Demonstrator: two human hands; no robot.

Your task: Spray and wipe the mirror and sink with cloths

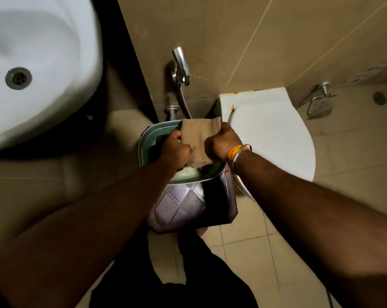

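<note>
A brown cloth [199, 138] is stretched between both my hands over a green basin [159, 127] that rests on a purple bucket [188, 205]. My left hand [177, 150] grips the cloth's left edge. My right hand [224, 141], with orange and metal bangles at the wrist, grips its right edge. The white sink [43, 52] with its metal drain [18, 78] fills the upper left, well apart from my hands. No mirror or spray bottle is in view.
A chrome wall tap with a hose [181, 65] hangs above the basin. The white toilet [272, 134] stands right of the bucket. A metal holder [320, 103] is on the right wall. Beige floor tiles and my dark trousers [172, 292] lie below.
</note>
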